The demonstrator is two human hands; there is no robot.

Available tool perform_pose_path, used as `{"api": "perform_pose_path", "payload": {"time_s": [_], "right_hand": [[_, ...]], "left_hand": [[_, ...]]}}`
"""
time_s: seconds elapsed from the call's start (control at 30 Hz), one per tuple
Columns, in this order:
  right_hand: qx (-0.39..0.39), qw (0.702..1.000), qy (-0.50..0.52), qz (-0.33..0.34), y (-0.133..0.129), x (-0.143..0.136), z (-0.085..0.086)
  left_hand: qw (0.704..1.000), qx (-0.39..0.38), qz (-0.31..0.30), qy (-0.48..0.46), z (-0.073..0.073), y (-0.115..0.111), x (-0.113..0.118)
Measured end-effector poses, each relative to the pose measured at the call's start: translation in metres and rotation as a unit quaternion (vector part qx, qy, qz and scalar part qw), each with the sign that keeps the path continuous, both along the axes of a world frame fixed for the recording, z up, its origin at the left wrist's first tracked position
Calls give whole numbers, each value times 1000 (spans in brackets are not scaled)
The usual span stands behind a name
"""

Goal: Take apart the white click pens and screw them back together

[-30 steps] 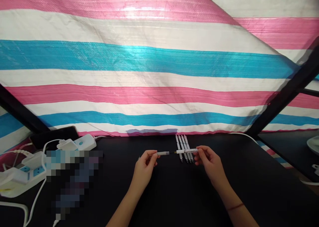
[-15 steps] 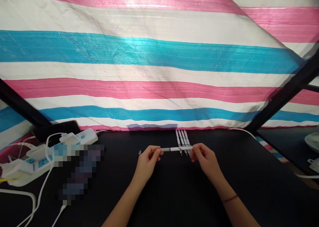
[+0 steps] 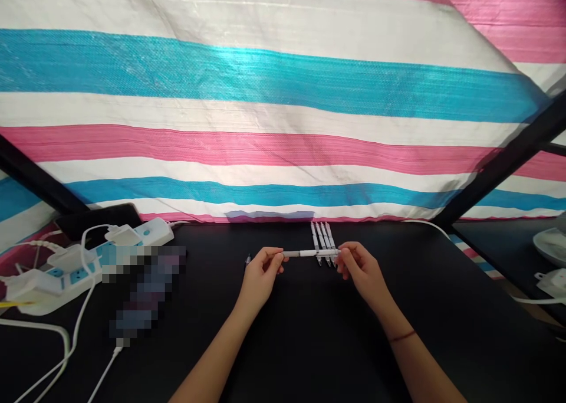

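Observation:
A white pen (image 3: pixel 308 253) with a grey grip section lies level between my two hands, above the black table (image 3: pixel 305 332). My left hand (image 3: pixel 264 268) pinches its grey end between thumb and fingertips. At the other end, my right hand (image 3: pixel 359 265) is closed on the clip end of the pen. Just behind it, several white pens (image 3: pixel 323 243) lie side by side, pointing away from me. A small dark pen-like piece (image 3: pixel 247 261) shows partly behind my left hand; the rest of it is hidden.
At the left lies a white power strip (image 3: pixel 154 233) with plugs and white cables (image 3: pixel 79 320). A blurred-out dark object (image 3: pixel 148 291) with a cable lies beside it. Striped sheeting (image 3: pixel 274 120) hangs behind the table. A pale bowl (image 3: pixel 549 246) stands at the far right.
The view has tilted down slightly, so the sheeting and table sit higher in the picture. Both hands keep hold of the pen, nearly unmoved relative to the table.

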State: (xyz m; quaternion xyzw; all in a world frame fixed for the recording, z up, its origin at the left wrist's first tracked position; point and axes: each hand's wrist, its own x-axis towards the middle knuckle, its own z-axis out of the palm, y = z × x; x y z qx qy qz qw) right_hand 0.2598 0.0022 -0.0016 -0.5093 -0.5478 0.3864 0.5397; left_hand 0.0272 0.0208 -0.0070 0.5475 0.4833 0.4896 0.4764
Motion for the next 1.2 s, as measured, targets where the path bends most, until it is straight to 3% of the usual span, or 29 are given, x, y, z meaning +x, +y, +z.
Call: {"api": "perform_pose_path", "payload": {"time_s": [0.2,0.33,0.53,0.73,0.83,0.97,1.07,1.2], "right_hand": [[-1,998,-58,5,0,3,1],[-5,999,-24,33,-2,3,-1],[8,989,-142,44,-3,4,-7],[48,978,-191,61,-8,-1,-3],[49,985,-154,65,-9,-6,-2],[14,999,23,22,-6,-10,-2],[-15,990,141,-29,-2,-9,0],[-30,985,165,-38,-2,-8,4]], "left_hand": [[1000,2,3,-4,4,-1,1],[1000,-3,6,-10,5,-2,2],[1000,0,-9,-8,6,-3,4],[1000,8,-9,-4,2,-2,0],[1000,11,-7,5,3,-4,0],[999,25,-13,20,7,-13,8],[995,14,-84,57,8,-24,20],[973,-14,-212,92,8,-38,34]]}}
